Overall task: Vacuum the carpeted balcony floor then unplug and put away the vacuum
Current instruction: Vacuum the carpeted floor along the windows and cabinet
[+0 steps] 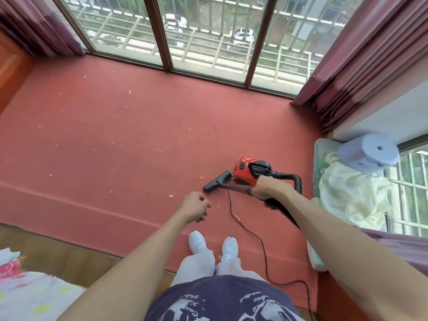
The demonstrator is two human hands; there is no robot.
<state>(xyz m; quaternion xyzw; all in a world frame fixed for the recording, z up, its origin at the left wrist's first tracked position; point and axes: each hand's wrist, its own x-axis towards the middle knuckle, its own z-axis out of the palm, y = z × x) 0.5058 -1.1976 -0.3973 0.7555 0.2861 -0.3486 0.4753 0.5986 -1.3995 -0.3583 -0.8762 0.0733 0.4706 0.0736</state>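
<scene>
A small red and black vacuum (pixel 249 170) sits on the red carpet (pixel 139 117) of the raised balcony floor. Its black hose (pixel 294 179) loops to a dark wand that ends in a black brush nozzle (pixel 216 181) lying on the carpet. My right hand (pixel 269 187) grips the wand just behind the nozzle. My left hand (pixel 196 206) hovers over the carpet with loosely curled fingers and holds nothing. A thin black cord (pixel 261 246) runs from the vacuum past my white shoes to the lower right. Small white scraps (pixel 171 196) are scattered over the carpet.
Tall windows (pixel 203 35) with brown frames close the far side, with purple curtains (pixel 361 61) at both corners. On the right lie a cushion with a pale plastic bag (pixel 352 193) and a blue roll (pixel 368 151). A carpeted step (pixel 104 218) drops to wooden floor.
</scene>
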